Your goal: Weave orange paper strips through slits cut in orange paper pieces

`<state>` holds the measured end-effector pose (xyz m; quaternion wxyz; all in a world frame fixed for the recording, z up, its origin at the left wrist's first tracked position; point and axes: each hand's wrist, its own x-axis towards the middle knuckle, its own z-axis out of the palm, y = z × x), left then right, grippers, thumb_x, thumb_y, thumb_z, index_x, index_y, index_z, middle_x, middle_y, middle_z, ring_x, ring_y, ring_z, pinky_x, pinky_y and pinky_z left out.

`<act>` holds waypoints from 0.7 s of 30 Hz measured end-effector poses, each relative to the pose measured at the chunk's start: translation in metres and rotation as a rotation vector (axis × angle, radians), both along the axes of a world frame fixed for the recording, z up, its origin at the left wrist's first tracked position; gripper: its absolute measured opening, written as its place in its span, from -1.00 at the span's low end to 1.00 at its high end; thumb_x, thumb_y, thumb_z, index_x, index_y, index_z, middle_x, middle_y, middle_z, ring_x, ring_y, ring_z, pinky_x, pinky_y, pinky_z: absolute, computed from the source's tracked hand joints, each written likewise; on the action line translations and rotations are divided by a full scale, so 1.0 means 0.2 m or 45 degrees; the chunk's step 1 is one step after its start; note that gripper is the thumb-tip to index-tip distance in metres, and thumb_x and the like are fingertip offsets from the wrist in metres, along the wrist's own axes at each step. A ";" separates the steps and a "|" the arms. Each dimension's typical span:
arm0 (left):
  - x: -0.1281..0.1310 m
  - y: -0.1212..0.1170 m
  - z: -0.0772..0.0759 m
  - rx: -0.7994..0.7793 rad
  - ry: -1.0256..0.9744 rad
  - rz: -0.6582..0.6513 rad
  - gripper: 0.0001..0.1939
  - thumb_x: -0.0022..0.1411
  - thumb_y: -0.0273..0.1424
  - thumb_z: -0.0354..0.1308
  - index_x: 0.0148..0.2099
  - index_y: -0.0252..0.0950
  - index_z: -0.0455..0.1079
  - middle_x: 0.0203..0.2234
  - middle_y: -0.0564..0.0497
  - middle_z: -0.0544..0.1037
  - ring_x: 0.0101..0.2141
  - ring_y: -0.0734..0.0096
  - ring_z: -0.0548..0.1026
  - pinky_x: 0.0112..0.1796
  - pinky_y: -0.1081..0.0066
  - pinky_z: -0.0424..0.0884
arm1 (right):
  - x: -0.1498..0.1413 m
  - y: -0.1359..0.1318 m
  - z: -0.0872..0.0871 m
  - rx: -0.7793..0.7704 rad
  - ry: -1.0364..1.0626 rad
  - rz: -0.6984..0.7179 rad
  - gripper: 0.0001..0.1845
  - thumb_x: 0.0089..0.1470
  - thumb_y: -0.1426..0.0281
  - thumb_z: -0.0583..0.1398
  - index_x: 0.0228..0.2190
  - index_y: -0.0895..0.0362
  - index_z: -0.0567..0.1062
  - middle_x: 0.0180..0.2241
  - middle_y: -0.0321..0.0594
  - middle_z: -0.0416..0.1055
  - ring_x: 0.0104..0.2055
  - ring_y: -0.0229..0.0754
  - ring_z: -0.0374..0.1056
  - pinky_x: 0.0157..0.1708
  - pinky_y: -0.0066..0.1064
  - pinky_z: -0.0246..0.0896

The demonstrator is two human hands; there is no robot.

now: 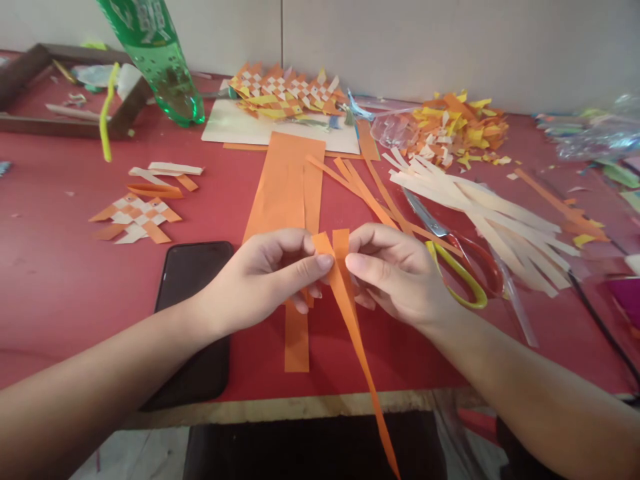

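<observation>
Both my hands meet over the near middle of the red table (pixel 50 267). My left hand (pixel 270 270) and my right hand (pixel 395 273) pinch a folded orange paper strip (pixel 350 313) between thumbs and forefingers. Its long tail hangs down past the table's front edge. More orange strips (pixel 287 193) lie flat just beyond my hands, one reaching under my left hand.
Scissors (pixel 460 263) with red and yellow handles lie right of my right hand, beside cream strips (pixel 490 213). A black phone (pixel 193 280) lies under my left wrist. A woven piece (pixel 135 217) sits left, more woven pieces (pixel 285 93) and scraps (pixel 455 130) behind, with a green bottle (pixel 160 60).
</observation>
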<state>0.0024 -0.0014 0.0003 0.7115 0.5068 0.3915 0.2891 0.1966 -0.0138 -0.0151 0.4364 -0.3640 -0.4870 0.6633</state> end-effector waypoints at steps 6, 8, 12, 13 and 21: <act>0.00 0.01 -0.01 0.019 -0.026 -0.002 -0.82 0.26 -0.37 0.20 -0.39 -0.32 0.37 -0.56 0.12 0.45 -0.57 0.61 0.43 -0.59 0.65 0.44 | 0.01 0.01 -0.01 0.041 -0.037 0.081 -0.82 0.13 0.41 0.29 -0.46 0.13 0.40 -0.62 -0.45 0.25 -0.66 -0.43 0.17 -0.71 -0.57 0.07; 0.00 0.01 -0.01 0.026 -0.041 0.027 -0.82 0.25 -0.38 0.21 -0.40 -0.31 0.35 -0.58 0.13 0.43 -0.58 0.60 0.42 -0.61 0.65 0.41 | 0.00 0.01 -0.01 0.072 -0.041 0.060 -0.81 0.13 0.42 0.29 -0.46 0.13 0.39 -0.61 -0.46 0.22 -0.66 -0.45 0.12 -0.70 -0.57 0.04; 0.00 0.00 -0.02 0.042 -0.010 0.045 -0.80 0.26 -0.33 0.21 -0.39 -0.28 0.34 -0.64 0.16 0.38 -0.63 0.60 0.37 -0.61 0.62 0.36 | 0.00 0.01 -0.01 0.152 -0.075 0.026 -0.83 0.13 0.43 0.28 -0.45 0.12 0.40 -0.58 -0.45 0.23 -0.63 -0.45 0.12 -0.67 -0.55 0.06; -0.01 0.00 -0.02 0.049 0.001 0.042 -0.80 0.26 -0.32 0.21 -0.38 -0.28 0.34 -0.65 0.16 0.38 -0.64 0.60 0.35 -0.61 0.61 0.36 | 0.00 0.00 -0.01 0.179 -0.092 0.012 -0.84 0.14 0.43 0.28 -0.45 0.11 0.40 -0.57 -0.44 0.24 -0.62 -0.44 0.13 -0.66 -0.55 0.07; -0.01 0.00 -0.01 0.076 0.053 0.023 -0.79 0.28 -0.29 0.19 -0.37 -0.28 0.34 -0.66 0.17 0.35 -0.66 0.61 0.34 -0.59 0.58 0.33 | 0.00 0.00 -0.02 0.256 -0.114 -0.054 -0.83 0.12 0.43 0.29 -0.47 0.10 0.42 -0.58 -0.42 0.27 -0.60 -0.41 0.16 -0.65 -0.52 0.08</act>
